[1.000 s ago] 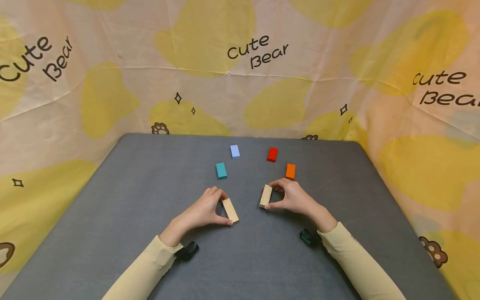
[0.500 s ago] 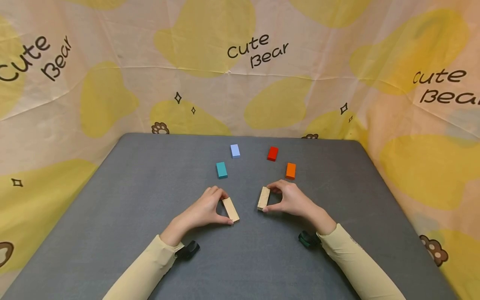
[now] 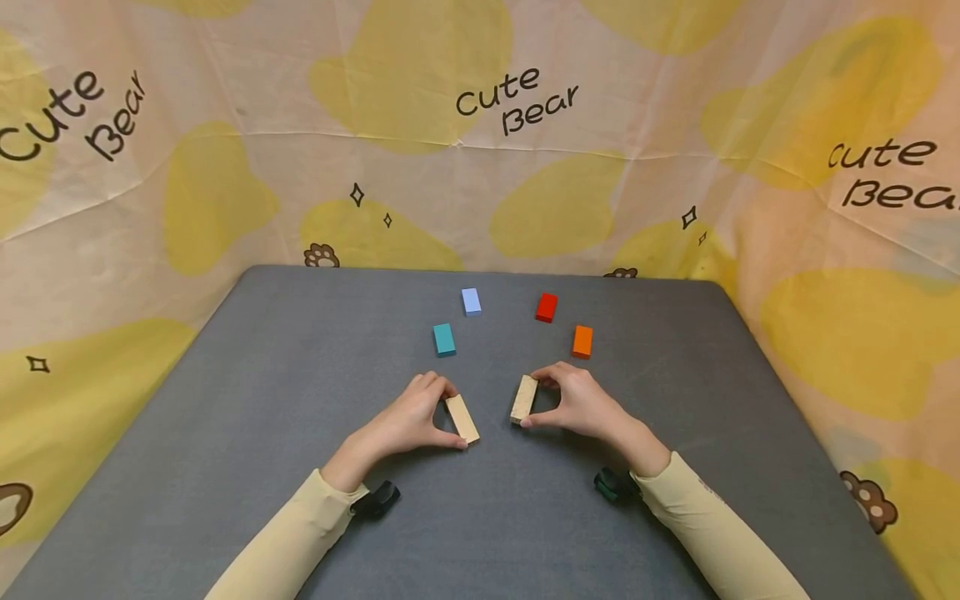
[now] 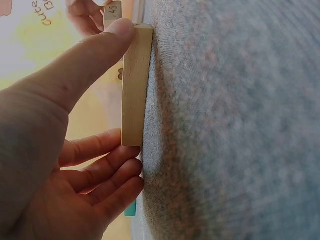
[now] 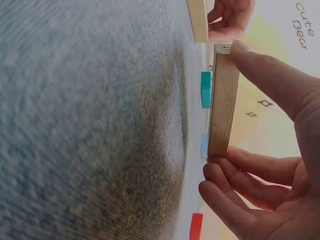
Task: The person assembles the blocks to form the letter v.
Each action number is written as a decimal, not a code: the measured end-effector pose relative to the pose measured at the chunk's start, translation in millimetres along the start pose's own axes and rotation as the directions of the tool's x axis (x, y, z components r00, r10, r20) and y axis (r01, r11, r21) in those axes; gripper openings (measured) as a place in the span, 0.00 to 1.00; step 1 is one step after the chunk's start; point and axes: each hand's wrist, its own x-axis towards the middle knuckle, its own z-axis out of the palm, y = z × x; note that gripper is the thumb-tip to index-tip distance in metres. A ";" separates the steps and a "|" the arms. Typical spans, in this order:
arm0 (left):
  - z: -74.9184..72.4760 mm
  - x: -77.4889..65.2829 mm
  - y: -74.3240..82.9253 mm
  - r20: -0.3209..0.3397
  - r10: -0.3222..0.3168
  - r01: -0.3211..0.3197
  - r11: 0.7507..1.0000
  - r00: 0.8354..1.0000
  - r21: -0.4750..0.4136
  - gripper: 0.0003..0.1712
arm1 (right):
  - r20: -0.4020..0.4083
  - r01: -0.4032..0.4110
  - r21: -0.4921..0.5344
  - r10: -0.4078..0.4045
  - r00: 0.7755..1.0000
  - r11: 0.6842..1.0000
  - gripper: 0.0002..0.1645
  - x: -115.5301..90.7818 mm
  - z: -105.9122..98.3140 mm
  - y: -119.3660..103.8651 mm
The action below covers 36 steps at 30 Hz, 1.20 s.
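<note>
My left hand (image 3: 408, 418) pinches a plain wooden block (image 3: 462, 419) by its two ends, thumb at the near end and fingers at the far end. In the left wrist view this block (image 4: 137, 90) lies along the grey cloth surface. To its right, my right hand (image 3: 588, 406) holds a second wooden block (image 3: 524, 399) the same way. The right wrist view shows that block (image 5: 223, 107) apart from the surface, with small printed marks on its near end. Both blocks slant, closer together at their near ends, with a gap between them.
Beyond the hands lie a teal block (image 3: 444, 339), a light blue block (image 3: 471, 302), a red block (image 3: 547, 307) and an orange block (image 3: 582, 341) on the grey table (image 3: 300, 333). A printed curtain (image 3: 420, 192) stands behind the table's far edge.
My right hand has carried its wooden block a little left and nearer to me, narrowing the gap. The left hand and its block have stayed nearly still.
</note>
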 end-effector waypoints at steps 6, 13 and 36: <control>0.1 0.7 -0.3 0.000 0.005 -0.005 1.000 1.000 0.002 0.38 | 0.001 0.006 -0.020 -0.006 1.000 1.000 0.43 0.7 2.2 -3.2; -0.7 1.0 -0.6 -0.003 0.013 -0.013 1.000 1.000 0.006 0.38 | -0.004 0.022 -0.008 -0.022 1.000 1.000 0.43 0.4 4.3 -7.8; -0.6 0.5 -2.0 -0.008 0.022 -0.022 1.000 1.000 0.003 0.38 | -0.005 0.028 -0.026 -0.028 1.000 0.999 0.42 1.0 12.9 -20.7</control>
